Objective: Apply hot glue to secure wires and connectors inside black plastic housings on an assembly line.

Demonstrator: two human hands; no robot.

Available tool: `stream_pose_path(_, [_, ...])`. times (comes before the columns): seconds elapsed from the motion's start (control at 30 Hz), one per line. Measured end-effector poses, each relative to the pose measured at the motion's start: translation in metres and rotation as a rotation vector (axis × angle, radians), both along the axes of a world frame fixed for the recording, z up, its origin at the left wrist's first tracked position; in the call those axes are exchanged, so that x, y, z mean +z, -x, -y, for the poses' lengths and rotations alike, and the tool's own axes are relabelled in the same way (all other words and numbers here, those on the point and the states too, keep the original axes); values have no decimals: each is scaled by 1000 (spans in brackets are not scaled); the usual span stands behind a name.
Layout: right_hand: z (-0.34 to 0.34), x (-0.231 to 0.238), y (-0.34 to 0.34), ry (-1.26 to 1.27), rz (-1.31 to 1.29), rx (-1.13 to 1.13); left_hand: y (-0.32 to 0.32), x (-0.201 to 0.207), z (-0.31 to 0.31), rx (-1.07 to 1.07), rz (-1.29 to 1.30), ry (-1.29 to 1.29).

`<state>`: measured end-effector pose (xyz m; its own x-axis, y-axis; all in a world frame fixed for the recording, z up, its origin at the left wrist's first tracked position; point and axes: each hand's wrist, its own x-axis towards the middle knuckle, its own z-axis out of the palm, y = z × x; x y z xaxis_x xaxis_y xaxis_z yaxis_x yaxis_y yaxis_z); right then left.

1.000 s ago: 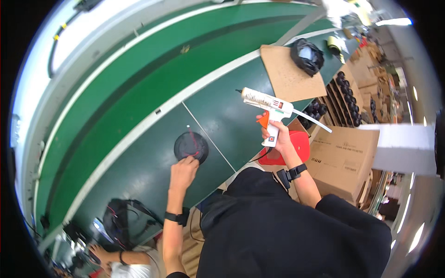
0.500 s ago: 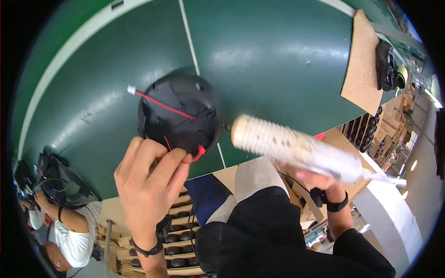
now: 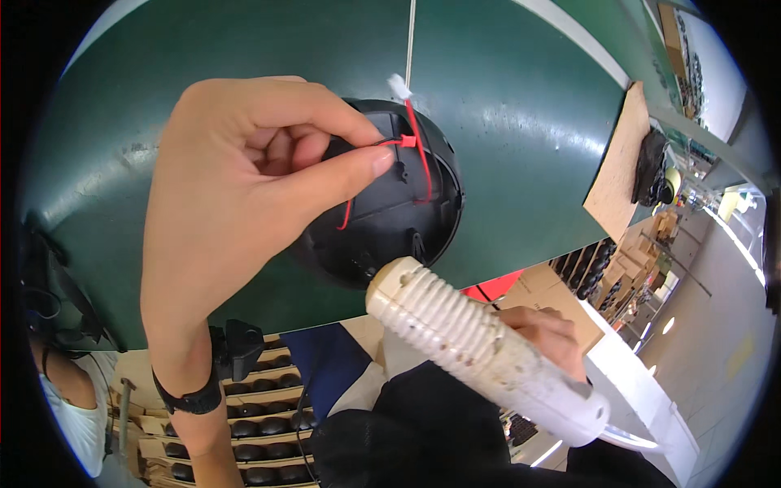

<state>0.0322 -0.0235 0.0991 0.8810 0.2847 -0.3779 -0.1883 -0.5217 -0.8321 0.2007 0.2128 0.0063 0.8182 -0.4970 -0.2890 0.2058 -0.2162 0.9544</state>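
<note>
A round black plastic shell (image 3: 370, 232) lies on the green tabletop, its hollow side up. Over its far part, the thumb and forefinger of my left hand (image 3: 244, 171) pinch a thin wire just behind its small red connector (image 3: 407, 141). Another red wire (image 3: 422, 154), ending in a white plug (image 3: 399, 86), rises from the shell and passes close beside the connector. My right hand (image 3: 545, 337) is closed round the grip of a white hot glue gun (image 3: 480, 350), which partly hides the fingers. Its ribbed front points at the shell's near rim; the nozzle tip is hard to make out.
A brown board (image 3: 614, 175) lies at the table's right edge, a black bundle (image 3: 651, 167) beside it. Below the near edge are racks of black rounded parts (image 3: 268, 427) and cardboard boxes (image 3: 545, 297). Another person's arm (image 3: 69, 378) shows at lower left.
My left hand has lifted the red connector from the shell's near rim to above its far part. The glue gun has swung to a steeper slant, its rear end lower. The view has shifted.
</note>
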Motion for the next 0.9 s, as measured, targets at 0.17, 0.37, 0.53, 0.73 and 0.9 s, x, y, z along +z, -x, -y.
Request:
stream_pose_path(0.17, [-7, -3, -2, 86, 25, 107, -1, -4, 2, 1, -14, 38])
stream_pose_path(0.37, [-10, -3, -6, 178, 99, 152, 1, -8, 1, 55, -82, 96])
stream_pose_path(0.53, [-16, 2, -9, 219, 98, 145, 1, -9, 0, 32, -42, 105])
stream_pose_path(0.73, [-18, 2, -11, 218, 116, 143, 2, -12, 2, 24, -46, 99])
stream_pose_path(0.9, [-19, 5, -8, 229, 81, 132, 5, -10, 0, 40, -46, 96])
